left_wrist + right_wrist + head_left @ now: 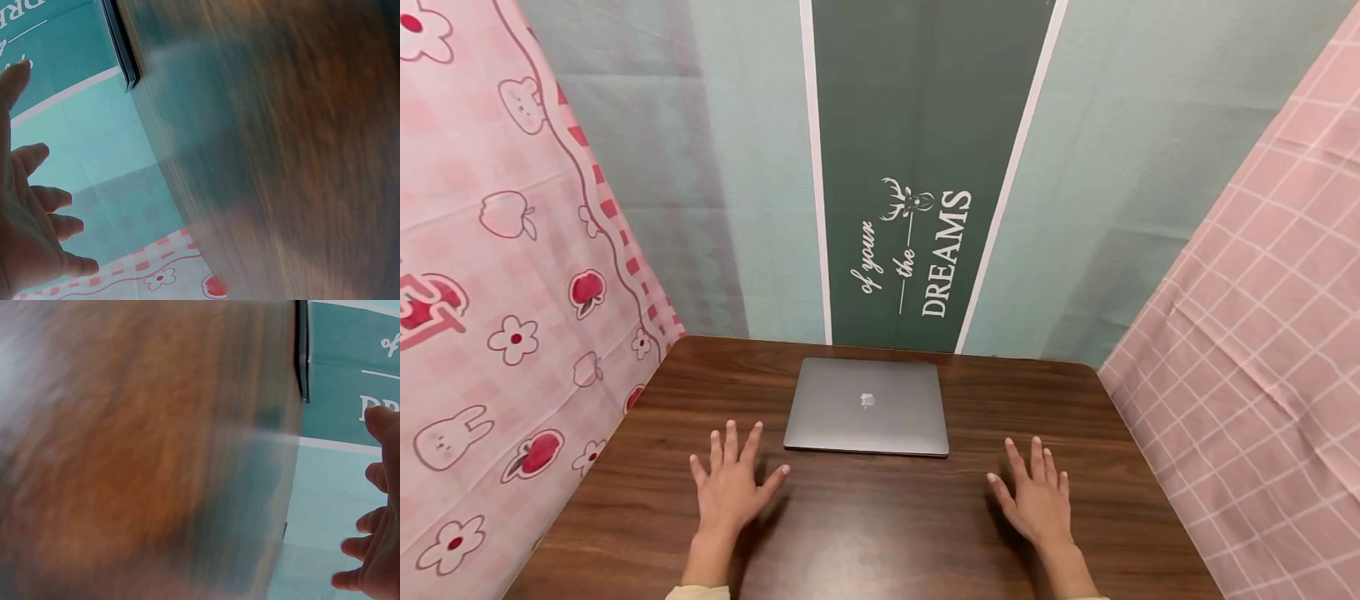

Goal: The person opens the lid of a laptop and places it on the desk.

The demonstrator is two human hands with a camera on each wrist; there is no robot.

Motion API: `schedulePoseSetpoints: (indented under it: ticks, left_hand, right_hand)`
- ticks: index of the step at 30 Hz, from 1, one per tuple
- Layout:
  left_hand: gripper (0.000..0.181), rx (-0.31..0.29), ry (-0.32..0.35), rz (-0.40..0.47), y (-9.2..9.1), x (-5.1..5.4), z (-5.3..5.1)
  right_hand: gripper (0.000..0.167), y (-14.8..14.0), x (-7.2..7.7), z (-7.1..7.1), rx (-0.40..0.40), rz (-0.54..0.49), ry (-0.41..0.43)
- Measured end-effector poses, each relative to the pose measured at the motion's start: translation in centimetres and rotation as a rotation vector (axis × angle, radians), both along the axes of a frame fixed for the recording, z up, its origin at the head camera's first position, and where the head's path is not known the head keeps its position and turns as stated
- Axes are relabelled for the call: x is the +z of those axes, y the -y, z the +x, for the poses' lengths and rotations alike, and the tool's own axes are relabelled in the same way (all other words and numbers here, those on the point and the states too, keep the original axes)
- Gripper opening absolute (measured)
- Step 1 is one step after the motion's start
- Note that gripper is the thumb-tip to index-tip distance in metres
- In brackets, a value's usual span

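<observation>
A closed grey laptop point(867, 408) with a logo on its lid lies on the wooden table near its back edge. To its front left, the left hand point(727, 492) is palm down with fingers spread, holding nothing. The right hand point(1037, 504) has its fingers spread in the same way, to the laptop's front right. Neither hand touches the laptop. In the left wrist view the left hand point(31, 231) shows beyond the laptop's edge point(120, 47); the right wrist view has the right hand point(381, 531) and a thin dark laptop edge point(302, 353).
The brown table point(865, 533) ends at a green cloth backdrop point(917, 100) with printed lettering. A pink patterned cloth point(512, 275) hangs at the left, and a pink checked cloth point(1255, 333) hangs at the right.
</observation>
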State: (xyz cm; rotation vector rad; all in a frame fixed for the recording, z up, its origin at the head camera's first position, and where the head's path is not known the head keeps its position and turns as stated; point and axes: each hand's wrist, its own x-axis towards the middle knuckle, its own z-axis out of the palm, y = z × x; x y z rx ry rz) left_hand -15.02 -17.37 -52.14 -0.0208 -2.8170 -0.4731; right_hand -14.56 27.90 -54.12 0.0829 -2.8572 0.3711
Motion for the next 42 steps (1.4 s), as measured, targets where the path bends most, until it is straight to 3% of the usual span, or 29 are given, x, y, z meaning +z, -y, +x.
schedulePoseSetpoints:
  ticks: [6,14,22,26,33,42]
  left_hand:
    - [0.072,0.016,-0.033,0.044,0.2,0.2,-0.3]
    - [0.055,0.026,-0.053,0.089,0.2,0.6,-0.6]
    - [0.06,0.023,0.114,0.157,0.0,1.3,-0.4]
    - [0.063,0.009,0.157,0.222,-0.2,1.5,-0.7]
    - [0.062,-0.066,0.151,0.337,-0.8,0.8,-1.7]
    - [0.061,-0.062,0.086,0.431,-1.4,-0.3,-2.8]
  right_hand:
    - [0.065,0.2,0.3,-0.3,0.024,-0.011,-0.061]
    - [0.065,0.5,0.5,-0.9,0.02,-0.089,-0.03]
    - [0.067,1.3,1.1,-1.3,0.027,-0.209,0.077]
    - [0.07,1.9,1.6,-1.9,0.053,-0.267,0.139]
    - [0.074,2.8,1.6,-3.2,0.1,-0.355,0.163]
    - [0.073,4.1,0.3,-4.2,0.113,-0.482,0.135]
